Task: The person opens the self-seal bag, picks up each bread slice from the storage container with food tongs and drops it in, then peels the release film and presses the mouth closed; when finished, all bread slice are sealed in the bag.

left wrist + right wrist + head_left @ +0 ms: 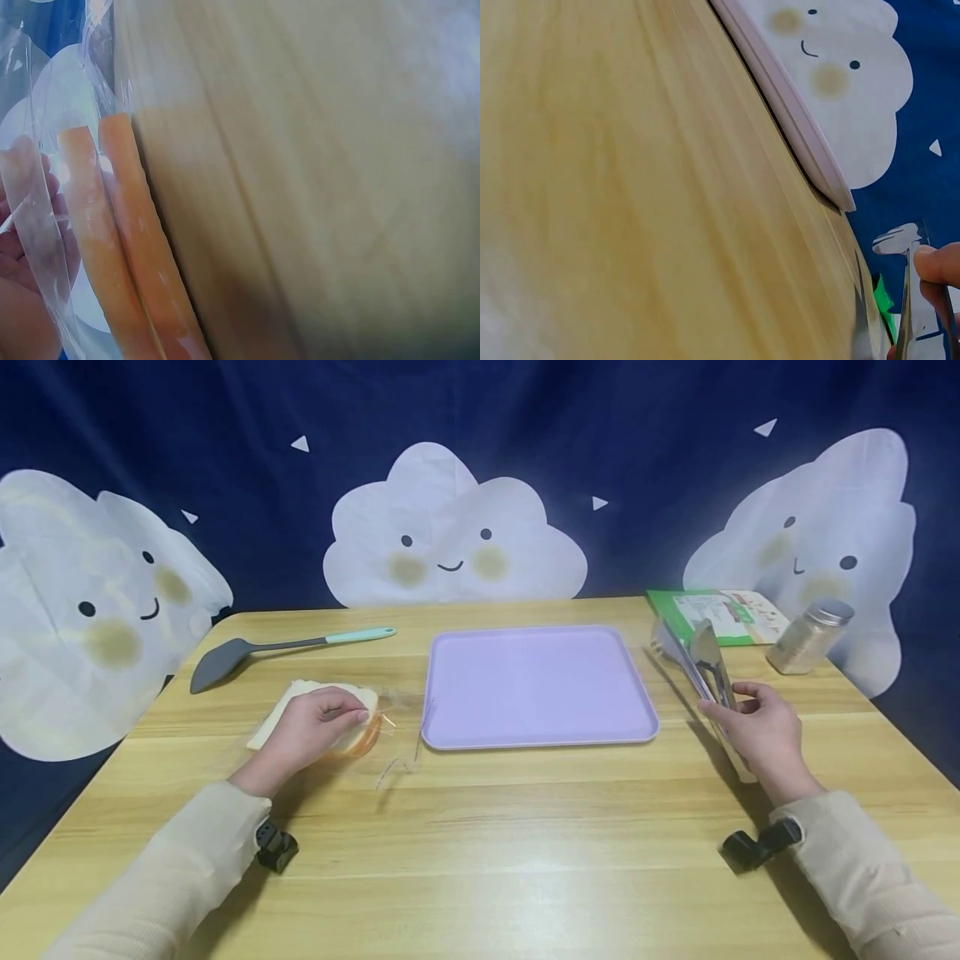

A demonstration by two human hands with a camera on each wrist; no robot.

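My left hand [311, 727] is over sliced bread [365, 743] in a clear plastic bag [22, 217], with thumb and fingertips pinching the film. Two crust edges [142, 232] stand side by side in the left wrist view, and part of that hand shows blurred through the plastic. On the right, my right hand [768, 739] holds metal tongs [708, 652] between thumb and fingers, tilted above the table with their head toward the back. The right wrist view catches only the tongs' end [898, 240] and part of the fingers [941, 266].
A lilac tray [540, 689] lies between the hands. A grey spatula with a mint handle [292, 645] lies at the back left. Behind the tongs are a green and white packet [723, 617] and a clear jar [810, 637] with a metal lid. A cloud-patterned curtain [637, 460] hangs behind the table.
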